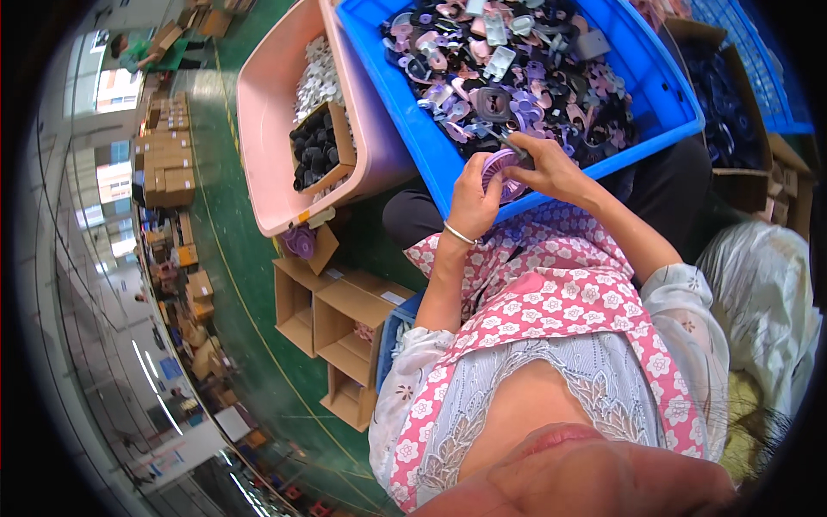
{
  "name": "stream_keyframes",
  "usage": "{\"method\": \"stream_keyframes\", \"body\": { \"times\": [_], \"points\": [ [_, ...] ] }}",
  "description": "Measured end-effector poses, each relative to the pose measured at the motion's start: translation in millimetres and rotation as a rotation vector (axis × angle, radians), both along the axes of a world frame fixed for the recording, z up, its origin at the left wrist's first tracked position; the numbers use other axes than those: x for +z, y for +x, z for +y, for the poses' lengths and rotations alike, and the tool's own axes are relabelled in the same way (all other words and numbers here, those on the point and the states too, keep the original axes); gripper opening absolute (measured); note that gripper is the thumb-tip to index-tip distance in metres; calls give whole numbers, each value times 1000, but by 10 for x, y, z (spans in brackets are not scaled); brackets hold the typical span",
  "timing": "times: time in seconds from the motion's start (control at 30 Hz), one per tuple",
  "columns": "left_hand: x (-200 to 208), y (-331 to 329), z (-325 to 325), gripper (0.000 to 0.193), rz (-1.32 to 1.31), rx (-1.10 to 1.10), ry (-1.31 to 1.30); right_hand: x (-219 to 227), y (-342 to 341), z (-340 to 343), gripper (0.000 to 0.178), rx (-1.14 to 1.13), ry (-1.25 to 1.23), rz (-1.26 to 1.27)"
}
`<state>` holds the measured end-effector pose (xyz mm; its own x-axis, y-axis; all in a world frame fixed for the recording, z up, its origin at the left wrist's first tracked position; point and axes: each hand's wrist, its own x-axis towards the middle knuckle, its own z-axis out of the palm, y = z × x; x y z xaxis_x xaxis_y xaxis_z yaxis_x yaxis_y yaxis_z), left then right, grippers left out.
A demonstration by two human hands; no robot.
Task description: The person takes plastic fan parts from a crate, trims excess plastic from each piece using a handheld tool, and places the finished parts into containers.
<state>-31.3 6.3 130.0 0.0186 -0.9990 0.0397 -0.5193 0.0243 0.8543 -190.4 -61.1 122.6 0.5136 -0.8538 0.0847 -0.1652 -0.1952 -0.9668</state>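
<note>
My left hand (472,205), with a pale bangle at its wrist, is closed round a purple round plastic part (493,169) with ribs like a fan grille. Against the part's right side, my right hand (556,175) is closed on a small dark tool (517,150) with a thin tip. Its exact kind cannot be made out. Both hands are over the near edge of a blue crate (685,129), which rests by my lap. Mixed small plastic pieces (525,73) in purple, pink, black and clear fill the crate.
Left of the crate stands a pink tub (267,164) with white pieces and a carton of black parts (314,155). Open cardboard boxes (345,297) sit on the green floor. At right are a box of dark parts (724,103) and a white sack (762,293). Far off, a person (138,56) carries a box.
</note>
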Motion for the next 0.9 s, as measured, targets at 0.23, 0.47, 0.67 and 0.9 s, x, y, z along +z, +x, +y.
{"method": "stream_keyframes", "body": {
  "times": [0.23,0.47,0.67,0.9],
  "points": [
    [-1,-120,5,16,-21,-16,-13,-22,-68,12,21,72,-130,91],
    [-73,-241,91,16,-50,138,-8,-50,-30,131,22,23,-96,180],
    [-200,-131,-14,28,578,331,112,19,50,122,32,-249,-323,3],
    [-98,43,35,35,1062,359,165,96,-260,353,41,121,-24,197]
  ]
}}
